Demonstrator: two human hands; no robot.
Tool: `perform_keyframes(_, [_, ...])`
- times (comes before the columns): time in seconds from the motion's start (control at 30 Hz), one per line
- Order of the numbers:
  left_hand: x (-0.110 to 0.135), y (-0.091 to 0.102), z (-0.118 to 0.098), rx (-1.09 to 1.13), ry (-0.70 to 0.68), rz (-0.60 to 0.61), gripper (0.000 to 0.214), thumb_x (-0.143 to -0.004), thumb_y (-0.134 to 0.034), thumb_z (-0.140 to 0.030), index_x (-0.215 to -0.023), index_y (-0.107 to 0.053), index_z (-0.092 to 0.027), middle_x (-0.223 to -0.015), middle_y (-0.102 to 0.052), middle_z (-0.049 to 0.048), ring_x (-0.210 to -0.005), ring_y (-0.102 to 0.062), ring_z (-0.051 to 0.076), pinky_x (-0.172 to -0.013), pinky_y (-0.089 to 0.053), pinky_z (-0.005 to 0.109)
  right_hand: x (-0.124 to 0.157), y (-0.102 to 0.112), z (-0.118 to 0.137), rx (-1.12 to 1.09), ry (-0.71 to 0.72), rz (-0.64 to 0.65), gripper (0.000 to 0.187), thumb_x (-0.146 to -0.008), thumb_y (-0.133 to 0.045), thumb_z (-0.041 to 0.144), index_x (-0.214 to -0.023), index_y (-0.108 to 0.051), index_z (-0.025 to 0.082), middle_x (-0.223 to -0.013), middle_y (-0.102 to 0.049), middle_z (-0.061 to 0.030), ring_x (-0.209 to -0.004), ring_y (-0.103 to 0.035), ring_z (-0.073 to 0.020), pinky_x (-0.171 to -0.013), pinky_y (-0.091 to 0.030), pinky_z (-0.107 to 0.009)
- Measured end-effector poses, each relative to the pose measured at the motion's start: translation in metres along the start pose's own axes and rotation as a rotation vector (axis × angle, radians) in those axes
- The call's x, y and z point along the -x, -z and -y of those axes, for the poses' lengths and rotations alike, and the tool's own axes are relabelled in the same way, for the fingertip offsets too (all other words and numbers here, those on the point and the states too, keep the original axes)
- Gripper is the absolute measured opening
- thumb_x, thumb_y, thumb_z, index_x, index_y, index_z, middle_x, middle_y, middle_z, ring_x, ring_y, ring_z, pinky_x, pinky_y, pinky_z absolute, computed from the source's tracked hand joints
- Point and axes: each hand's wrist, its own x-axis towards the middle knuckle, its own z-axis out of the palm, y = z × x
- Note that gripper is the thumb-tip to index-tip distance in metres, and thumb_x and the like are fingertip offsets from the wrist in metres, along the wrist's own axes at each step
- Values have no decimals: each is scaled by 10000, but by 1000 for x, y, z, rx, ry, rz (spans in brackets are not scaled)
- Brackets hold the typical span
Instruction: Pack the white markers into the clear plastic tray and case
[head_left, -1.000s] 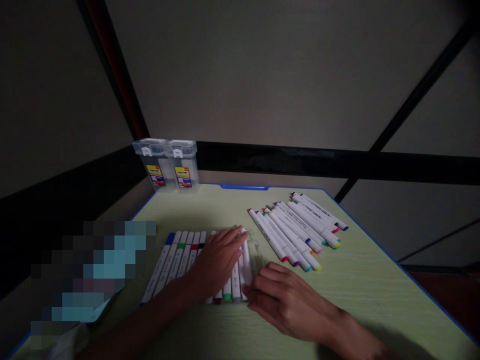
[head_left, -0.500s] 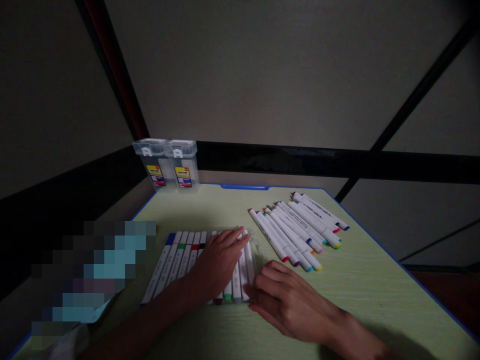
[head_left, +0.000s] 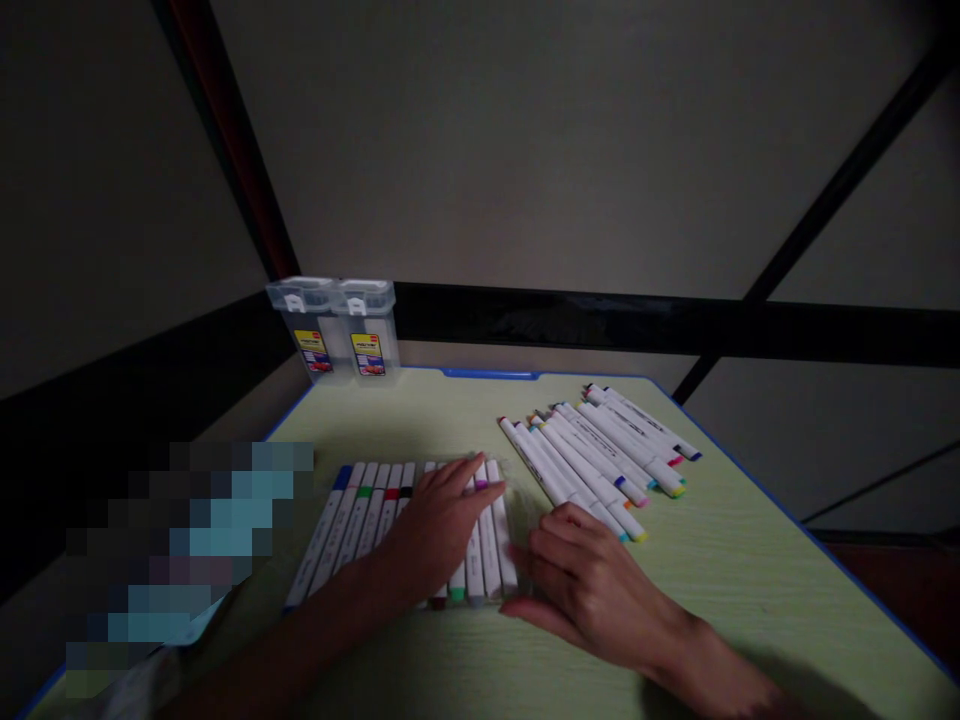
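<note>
A row of white markers (head_left: 335, 545) with coloured bands and ends lies side by side on the table. Clear plastic (head_left: 529, 490) shows at the row's right edge. My left hand (head_left: 431, 525) rests across the right half of the row, fingers stretched out and spread on the markers, covering several of them. Beside the rightmost marker, my right hand (head_left: 581, 575) has its fingers curled and its thumb low at the row's near corner. What its fingers grip, if anything, is hidden; the clear plastic runs up to them.
Loose markers (head_left: 592, 445) lie slanted in a second group at the right. Two clear lidded boxes (head_left: 367, 335) with labels stand at the back left corner. The table (head_left: 442, 415) has a blue edge and a blue handle (head_left: 491, 375). A blurred-out bluish item (head_left: 225, 530) lies left.
My right hand has shifted slightly right and up. The rightmost markers in the row have moved a little right. A purple band now shows between my left fingers, which have spread.
</note>
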Motion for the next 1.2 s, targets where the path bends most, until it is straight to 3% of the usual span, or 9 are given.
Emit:
perform_keyframes(0.27, [1,2,-2,-30,-35,20,453,-833,-342,-78,-1266,-436,-171,-1375,-381,99,-1271,-311,235,-1017,-309,434,-1,0,2,-17,-8,1,394,-929,-352,279,-664,-614,152,-585,-547,-20,-596,-460,-160,-611,-330,-309])
perform_keyframes(0.5, [-1,-1,2,103,-7,2,478,-841,-290,-107,-1318,-315,-121,-1341,-409,123,-1260,-319,211,-1044,-276,424,-1,-2,2,3,5,18,352,-929,-356,279,-703,-600,163,-597,-544,-15,-598,-464,-155,-615,-311,-302])
perform_keyframes(0.67, [-5,-4,2,113,48,-14,504,-784,-316,-87,-1285,-361,-111,-1317,-432,122,-1244,-327,212,-1035,-269,422,1,-3,1,7,66,48,465,-912,-322,473,-621,-528,175,-568,-516,-2,-546,-465,-146,-564,-293,-301])
perform_keyframes(0.83, [-13,-2,0,180,141,-9,564,-667,-358,-45,-1214,-447,-151,-1273,-484,72,-1211,-360,201,-1024,-271,397,0,-3,2,20,46,100,443,-934,-296,419,-636,-517,177,-579,-529,2,-530,-487,-139,-559,-314,-298])
perform_keyframes(1.0, [-19,2,2,336,210,-53,503,-641,-404,-66,-1122,-526,-149,-1155,-551,73,-1116,-443,213,-986,-323,377,0,-3,2,19,39,128,397,-920,-341,423,-656,-510,179,-595,-534,4,-538,-499,-145,-552,-323,-299])
perform_keyframes(1.2, [-18,-1,10,469,107,-121,458,-667,-411,-60,-1106,-519,-132,-1149,-528,81,-1113,-437,197,-998,-318,351,2,-5,2,9,51,119,394,-920,-344,422,-660,-512,178,-595,-530,4,-529,-487,-144,-543,-319,-300])
